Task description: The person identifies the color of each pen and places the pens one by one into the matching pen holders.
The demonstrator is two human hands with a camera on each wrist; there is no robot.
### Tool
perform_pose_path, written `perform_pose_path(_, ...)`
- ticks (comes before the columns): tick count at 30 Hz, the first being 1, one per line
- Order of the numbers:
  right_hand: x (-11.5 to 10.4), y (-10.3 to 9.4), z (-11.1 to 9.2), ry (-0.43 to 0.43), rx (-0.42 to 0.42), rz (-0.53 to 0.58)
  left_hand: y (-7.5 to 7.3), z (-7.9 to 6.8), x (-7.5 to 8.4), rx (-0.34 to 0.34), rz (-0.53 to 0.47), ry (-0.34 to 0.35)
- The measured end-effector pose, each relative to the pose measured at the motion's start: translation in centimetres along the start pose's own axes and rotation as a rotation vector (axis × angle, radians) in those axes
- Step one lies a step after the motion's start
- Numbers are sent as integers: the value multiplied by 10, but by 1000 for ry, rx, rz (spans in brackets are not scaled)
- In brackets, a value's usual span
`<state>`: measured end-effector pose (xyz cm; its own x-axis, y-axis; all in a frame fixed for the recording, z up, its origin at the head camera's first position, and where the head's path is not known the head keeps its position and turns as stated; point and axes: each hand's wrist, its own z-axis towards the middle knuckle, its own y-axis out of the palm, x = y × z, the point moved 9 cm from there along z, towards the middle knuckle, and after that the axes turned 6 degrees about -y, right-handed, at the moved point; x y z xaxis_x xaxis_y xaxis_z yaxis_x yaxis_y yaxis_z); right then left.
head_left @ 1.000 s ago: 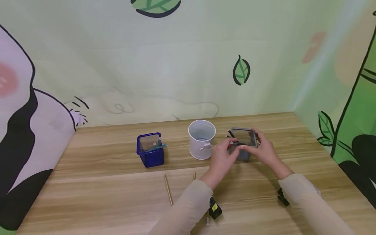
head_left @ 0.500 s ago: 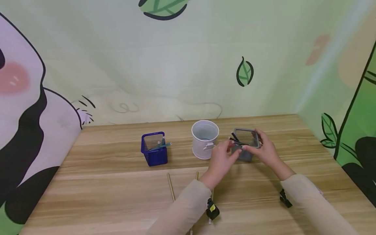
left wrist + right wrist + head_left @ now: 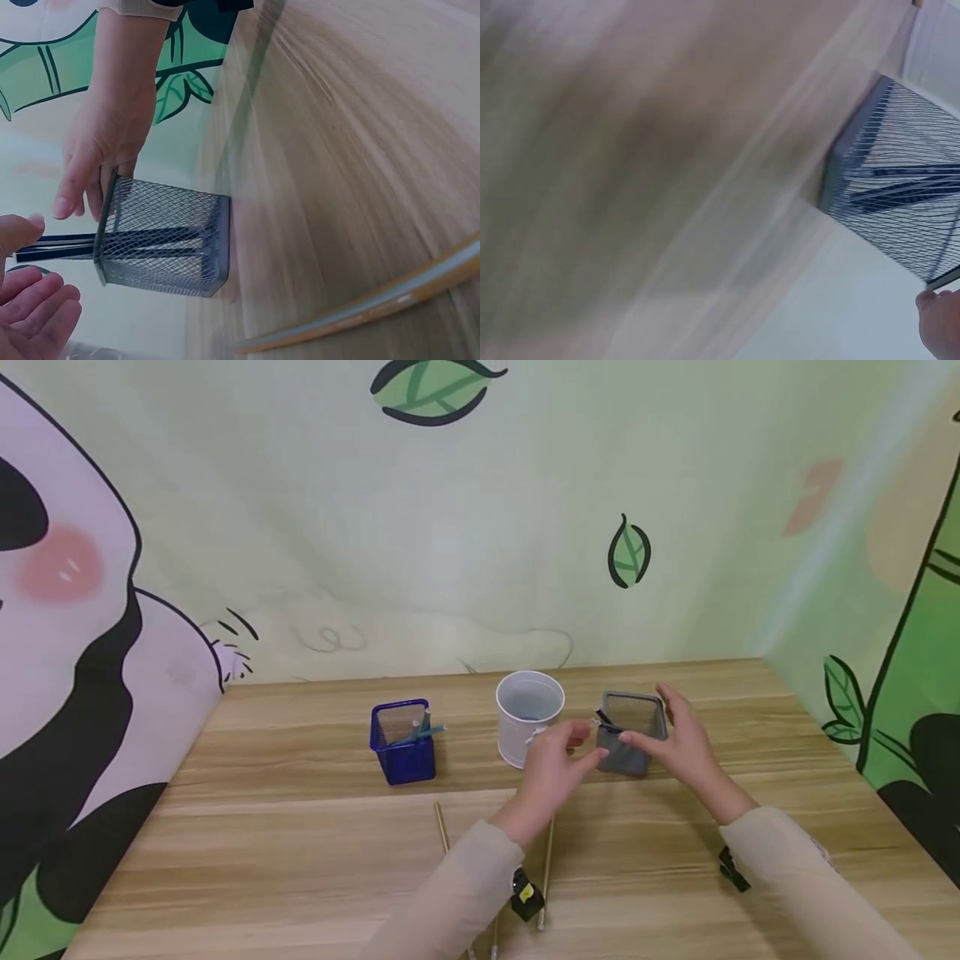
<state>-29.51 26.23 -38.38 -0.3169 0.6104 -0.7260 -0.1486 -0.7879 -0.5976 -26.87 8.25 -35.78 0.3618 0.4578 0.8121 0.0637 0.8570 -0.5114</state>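
A grey mesh pen holder [image 3: 624,752] stands upright at the right, with dark pencils [image 3: 56,249] leaning out over its rim. My left hand [image 3: 553,777] is just left of it, fingers parted and nothing between them; in the left wrist view its fingertips lie near the pencils' ends. Around the holder's right side is my right hand [image 3: 688,760], thumb in front of the rim and fingers behind, loosely extended. In the right wrist view, a fingertip [image 3: 939,319] meets a corner of the rim.
A white metal bucket [image 3: 517,735] stands left of the grey holder. Farther left is a blue mesh pen holder [image 3: 408,766] with several teal pencils. Gold pencils [image 3: 548,868] lie on the wooden table [image 3: 262,827] near my left forearm. A printed cloth wall rises behind.
My left hand has let go of the dark pencils and drawn slightly left and down from the grey holder. My right hand stays beside the holder; the head view has shifted a little.
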Motion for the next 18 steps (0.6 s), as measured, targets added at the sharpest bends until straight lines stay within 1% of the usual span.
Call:
perform_pose_path(5,-11,-1,3,-3,-5,-6,-8,-3,-2,-11,-11,-19)
perform_pose_path(9,-23,-3,5,-17,-15,4,-18,-4,-5,-13,-11,-28)
perform_pose_path(13,-39,-5,8,-39,-6,14,-30,-5,-12,-8,-6,-42)
perform_pose_path(18,-62,-5,13,-67,10,48,-44,-8,-20,-26,-43,-66)
